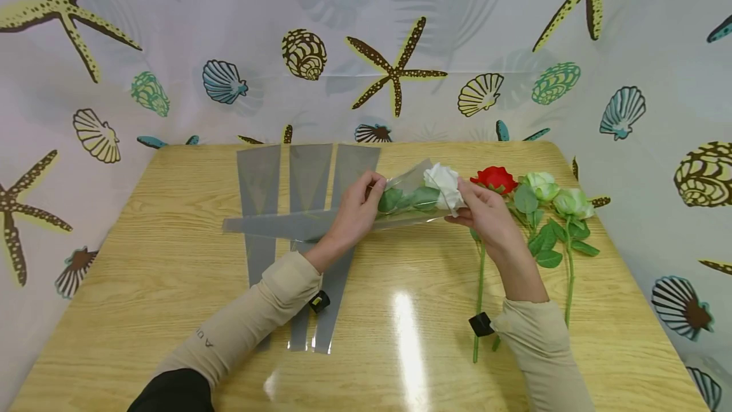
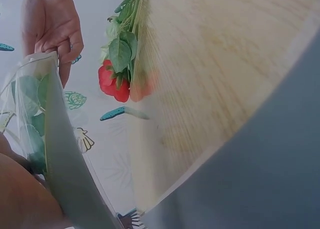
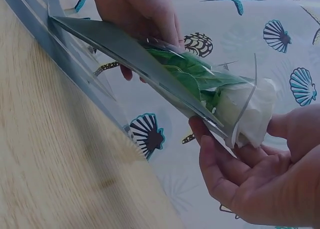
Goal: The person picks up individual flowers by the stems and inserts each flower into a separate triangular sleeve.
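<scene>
A white artificial rose (image 1: 443, 184) with green leaves lies inside a long tapering flower sleeve (image 1: 286, 226), clear on one face and grey on the other. My left hand (image 1: 357, 205) grips the sleeve around its middle, over the leaves and stem. At the wide end my right hand (image 1: 488, 215) holds the rose's head, thumb against the petals and fingers beneath the sleeve's edge. In the right wrist view the bloom (image 3: 252, 111) sits at the sleeve's mouth, petals partly out. Both hands hold it above the table; the stem's lower part is hidden by the grey film.
Several flat grey sleeves (image 1: 257, 177) lie side by side on the wooden table (image 1: 412, 272), under the left forearm. To the right lie a red rose (image 1: 496, 179) and pale green roses (image 1: 574, 203), stems toward me. A shell-patterned cloth (image 1: 343, 11) hangs behind.
</scene>
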Demonstrator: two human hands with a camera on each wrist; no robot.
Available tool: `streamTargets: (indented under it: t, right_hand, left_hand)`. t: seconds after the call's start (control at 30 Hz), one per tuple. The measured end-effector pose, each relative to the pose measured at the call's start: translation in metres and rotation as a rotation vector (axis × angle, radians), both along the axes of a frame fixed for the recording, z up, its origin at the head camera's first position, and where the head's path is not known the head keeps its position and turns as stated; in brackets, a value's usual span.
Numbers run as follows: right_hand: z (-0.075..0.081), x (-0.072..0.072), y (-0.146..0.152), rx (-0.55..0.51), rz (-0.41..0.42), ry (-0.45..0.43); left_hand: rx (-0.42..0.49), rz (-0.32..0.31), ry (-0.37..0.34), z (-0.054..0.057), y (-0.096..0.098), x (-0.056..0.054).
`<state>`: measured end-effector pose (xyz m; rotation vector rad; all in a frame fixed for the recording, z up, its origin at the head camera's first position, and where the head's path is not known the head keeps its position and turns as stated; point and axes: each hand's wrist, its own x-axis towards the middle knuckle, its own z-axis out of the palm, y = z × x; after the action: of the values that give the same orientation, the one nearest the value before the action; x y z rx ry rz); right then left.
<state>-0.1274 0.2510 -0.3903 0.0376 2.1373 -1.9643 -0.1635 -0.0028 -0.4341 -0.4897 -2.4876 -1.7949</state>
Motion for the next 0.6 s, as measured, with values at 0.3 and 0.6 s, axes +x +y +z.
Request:
streamTargets:
  t: [0.3, 0.6]
  right_hand:
    - [-0.0037, -0.0006, -0.0014, 0.031, 0.002, 0.011]
    - [-0.0052, -0.0008, -0.0014, 0.057, 0.037, -0.011]
  left_hand:
    - [-0.013, -0.013, 0.008, 0.0009, 0.0011, -0.0002]
    - [-0.023, -0.020, 0.002, -0.0001, 0.0010, -0.0007]
